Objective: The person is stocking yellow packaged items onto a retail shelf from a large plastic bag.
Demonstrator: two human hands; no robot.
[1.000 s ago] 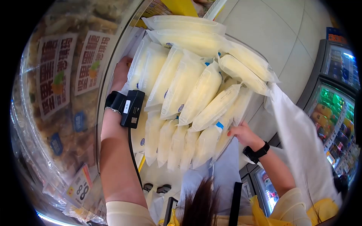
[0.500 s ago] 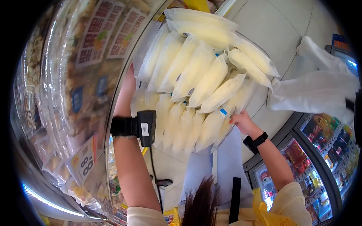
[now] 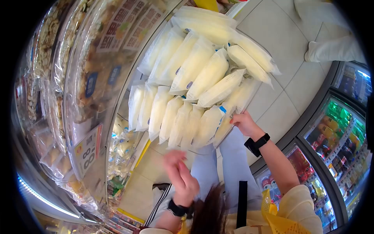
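Observation:
Pale yellow food in frosted, sealed packets stands in rows inside a clear plastic bin. Some packets lie across the far and right sides. My right hand has its fingers closed on the bin's near right edge; the fingertips are partly hidden. Just below the near row of packets, my left hand is apart from the bin. It is somewhat blurred, with loosely bent fingers spread apart and nothing visible in them. Both wrists wear black bands.
On the left, a clear-walled shelf holds bagged nut snacks and a price card. Glass-door drink coolers line the right side. A person's light trouser leg is at the upper right, above the tiled floor.
My left hand has come off the bin's left side and moved down toward me. My right hand keeps its grip. The other person's legs have shifted up and away at the right.

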